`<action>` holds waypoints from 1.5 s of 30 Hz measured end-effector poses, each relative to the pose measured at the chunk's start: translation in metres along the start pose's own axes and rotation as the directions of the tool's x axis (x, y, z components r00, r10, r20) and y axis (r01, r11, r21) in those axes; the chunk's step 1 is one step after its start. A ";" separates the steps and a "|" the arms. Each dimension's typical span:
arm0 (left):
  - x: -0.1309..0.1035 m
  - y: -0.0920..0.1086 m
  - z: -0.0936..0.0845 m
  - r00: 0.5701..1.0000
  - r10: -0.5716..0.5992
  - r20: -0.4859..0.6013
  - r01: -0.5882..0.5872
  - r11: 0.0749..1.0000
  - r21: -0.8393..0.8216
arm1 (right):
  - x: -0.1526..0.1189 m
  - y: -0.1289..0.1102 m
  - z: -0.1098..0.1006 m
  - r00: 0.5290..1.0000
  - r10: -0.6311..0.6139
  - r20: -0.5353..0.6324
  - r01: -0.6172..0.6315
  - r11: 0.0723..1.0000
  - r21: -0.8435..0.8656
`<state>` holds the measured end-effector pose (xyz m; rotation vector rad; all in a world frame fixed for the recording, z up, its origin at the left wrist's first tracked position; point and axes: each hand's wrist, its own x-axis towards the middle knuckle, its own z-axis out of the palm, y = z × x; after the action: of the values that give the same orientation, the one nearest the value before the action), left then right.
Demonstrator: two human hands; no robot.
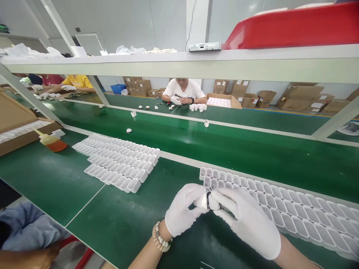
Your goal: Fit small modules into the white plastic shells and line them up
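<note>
My left hand (185,209), white-gloved and with a beaded bracelet at the wrist, pinches a small white housing with a black part (208,200) at its end. From the other side my right hand (248,222), gloved too, closes its fingertips on the same piece; they partly hide it. Just beyond the hands stand rows of open white plastic cases (291,222) on the green table, reaching to the right edge. Some cases at the left end of these rows have dark marks inside.
More white cases (117,162) lie in rows at left, near a squeeze bottle (53,142) and a cardboard box (25,130). A green conveyor belt (179,136) carries a few small parts. Overhead runs a shelf (168,65) with a red tray (294,28). A co-worker (183,91) sits opposite.
</note>
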<state>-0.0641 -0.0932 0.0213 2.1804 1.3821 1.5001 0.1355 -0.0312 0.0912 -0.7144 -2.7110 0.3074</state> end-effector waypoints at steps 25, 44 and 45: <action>-0.010 0.018 0.020 0.933 -0.359 -0.029 0.354 0.929 -0.108 | 0.001 -0.002 0.037 0.943 0.317 0.105 -0.307 0.701 0.643; 0.006 0.033 0.001 0.801 -0.346 0.488 0.536 0.777 -0.329 | -0.002 -0.007 0.052 0.878 0.078 0.473 -0.479 0.133 0.867; 0.006 0.033 0.001 0.802 -0.340 0.491 0.531 0.781 -0.328 | -0.001 -0.007 0.050 0.872 0.085 0.483 -0.490 0.140 0.860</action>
<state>-0.0431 -0.1069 0.0440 1.5964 1.1475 0.9839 0.1155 -0.0444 0.0466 -0.7447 -1.8011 2.2024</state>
